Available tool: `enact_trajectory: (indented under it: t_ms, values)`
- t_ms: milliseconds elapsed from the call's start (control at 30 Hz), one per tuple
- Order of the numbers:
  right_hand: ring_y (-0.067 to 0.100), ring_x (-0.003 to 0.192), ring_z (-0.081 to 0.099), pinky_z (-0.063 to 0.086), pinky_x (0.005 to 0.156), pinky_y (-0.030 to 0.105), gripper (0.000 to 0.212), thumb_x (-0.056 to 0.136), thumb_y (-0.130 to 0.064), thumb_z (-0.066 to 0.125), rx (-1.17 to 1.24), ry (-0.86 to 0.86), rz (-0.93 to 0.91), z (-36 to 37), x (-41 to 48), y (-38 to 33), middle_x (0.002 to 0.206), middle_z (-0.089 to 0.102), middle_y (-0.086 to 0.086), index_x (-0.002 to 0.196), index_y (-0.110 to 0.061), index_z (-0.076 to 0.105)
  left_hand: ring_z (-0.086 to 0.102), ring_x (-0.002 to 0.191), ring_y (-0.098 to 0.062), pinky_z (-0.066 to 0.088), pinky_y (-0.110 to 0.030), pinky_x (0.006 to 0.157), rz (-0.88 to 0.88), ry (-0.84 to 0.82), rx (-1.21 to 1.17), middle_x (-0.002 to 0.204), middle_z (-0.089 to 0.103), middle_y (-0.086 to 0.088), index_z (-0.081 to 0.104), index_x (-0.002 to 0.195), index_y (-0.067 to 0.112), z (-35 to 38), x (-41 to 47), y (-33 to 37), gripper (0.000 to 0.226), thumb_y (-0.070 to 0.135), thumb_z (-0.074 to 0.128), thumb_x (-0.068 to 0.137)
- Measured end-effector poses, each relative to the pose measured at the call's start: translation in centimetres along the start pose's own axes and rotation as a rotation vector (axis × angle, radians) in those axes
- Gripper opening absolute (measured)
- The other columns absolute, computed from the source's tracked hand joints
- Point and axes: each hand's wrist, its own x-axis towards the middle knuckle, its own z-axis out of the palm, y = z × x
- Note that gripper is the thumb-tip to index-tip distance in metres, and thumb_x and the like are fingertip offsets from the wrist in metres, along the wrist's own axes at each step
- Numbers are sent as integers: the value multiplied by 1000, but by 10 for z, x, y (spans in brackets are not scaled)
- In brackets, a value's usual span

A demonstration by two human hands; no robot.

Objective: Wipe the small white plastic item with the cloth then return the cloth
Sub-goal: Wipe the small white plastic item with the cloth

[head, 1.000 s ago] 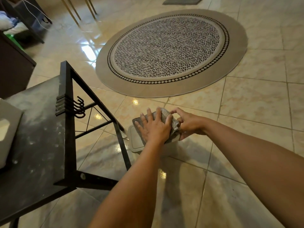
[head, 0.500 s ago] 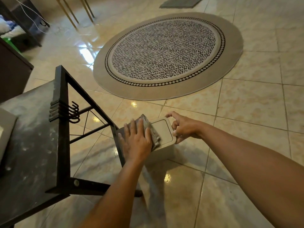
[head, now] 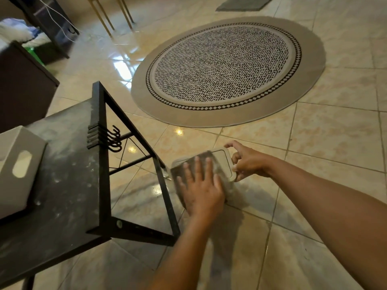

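While the right hand (head: 246,162) pinches the small white plastic bin's (head: 223,160) rim, the flat-fingered left hand (head: 200,189) has dragged the grey cloth (head: 206,159) nearer; wiping continues.

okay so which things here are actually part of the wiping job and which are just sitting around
In the job:
- left hand pressing the grey cloth
- small white plastic item
- right hand steadying its edge

Just lying about:
- round rug
- black table
- grey box
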Motion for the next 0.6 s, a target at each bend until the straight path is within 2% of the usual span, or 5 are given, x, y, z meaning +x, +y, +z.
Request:
enact_trajectory:
  t_ms: [100, 300, 400, 500, 600]
  values:
    - [18, 67, 56, 59, 61, 36, 79, 83, 18, 56, 12, 7, -20, 1, -3, 2, 83, 50, 11, 144, -25, 30, -32, 146, -24, -14, -57, 118, 167, -3, -28, 163, -24, 7, -16, 154, 42, 7, 4, 24, 58, 54, 2, 100]
    - [21, 76, 57, 63, 66, 39, 75, 86, 17, 55, 122, 83, 39, 10, -8, 9, 95, 47, 13, 137, -31, 29, -26, 148, -24, -23, -56, 114, -95, 70, -73, 165, -19, 3, -9, 156, 38, 0, 27, 10, 59, 50, 10, 101]
    - [23, 79, 62, 63, 73, 41, 59, 87, 5, 66, 49, 77, 63, -4, -13, 12, 96, 56, 14, 129, -27, 38, -21, 150, -23, -17, -58, 116, 25, 67, -62, 165, -11, 8, -3, 156, 43, 0, 28, 6, 61, 54, 9, 97]
    - [19, 89, 60, 56, 78, 38, 27, 93, -23, 65, -289, 287, -11, -22, -10, 14, 105, 62, 7, 119, -22, 58, -20, 150, -19, -12, -55, 119, 180, 56, -41, 164, -9, 14, -3, 154, 48, -2, 31, -6, 58, 56, 8, 98]
    - [17, 101, 55, 42, 81, 30, 25, 99, -27, 54, -351, 347, -112, -24, 1, 8, 118, 61, 3, 121, -22, 65, -23, 150, -17, -10, -53, 120, 340, 24, -29, 164, -12, 18, -6, 152, 52, -2, 31, -11, 55, 58, 9, 100]
